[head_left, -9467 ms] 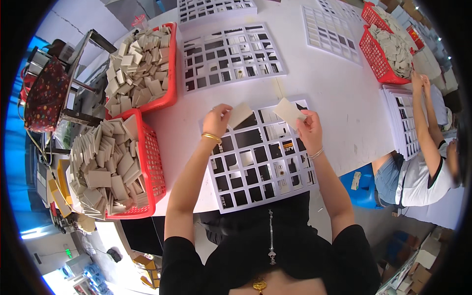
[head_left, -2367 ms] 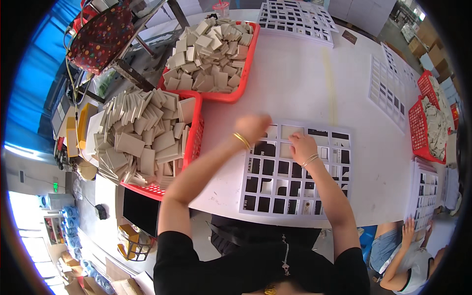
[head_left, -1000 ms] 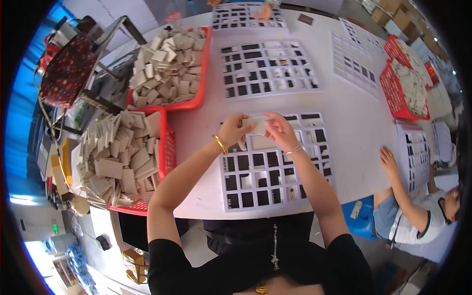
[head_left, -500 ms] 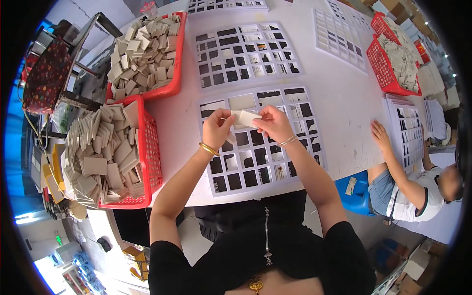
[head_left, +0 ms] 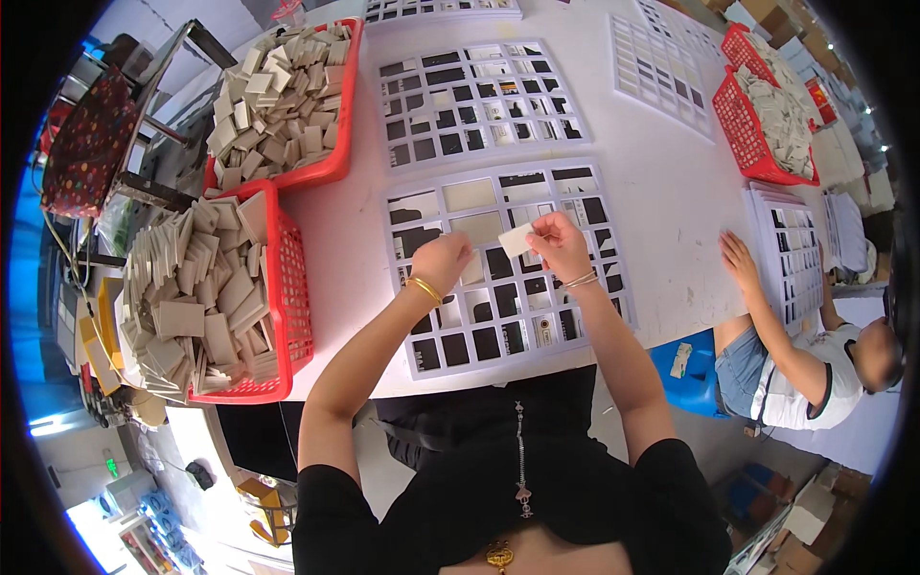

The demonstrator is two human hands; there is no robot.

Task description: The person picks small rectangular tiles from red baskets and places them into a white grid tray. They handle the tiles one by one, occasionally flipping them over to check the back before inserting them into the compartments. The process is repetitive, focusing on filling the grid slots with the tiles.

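Observation:
A white grid tray (head_left: pixel 395 278) lies before me, its compartments showing black and white printed patterns. My right hand (head_left: pixel 562 247) pinches a small cream tile (head_left: pixel 516 240) just above the tray. Over the tray's left half is my left hand (head_left: pixel 443 261), its fingers curled together and angled down toward a compartment. Whatever those fingers hold is hidden from view. Plain cream tiles fill a top compartment (head_left: pixel 470 195) and the one below it (head_left: pixel 476 228), close to my left fingertips.
Two red baskets (head_left: pixel 299 316) heaped with cream tiles stand at the left. Another filled grid tray (head_left: pixel 484 101) lies beyond mine. Further trays (head_left: pixel 661 72) and red baskets (head_left: pixel 767 134) are at the far right. A seated co-worker's hand (head_left: pixel 740 259) rests on the table's right edge.
My hands have moved apart. The right carries the cream tile to the right, while the left has dropped nearer the tray. A cream tile now shows uncovered in the second-row compartment.

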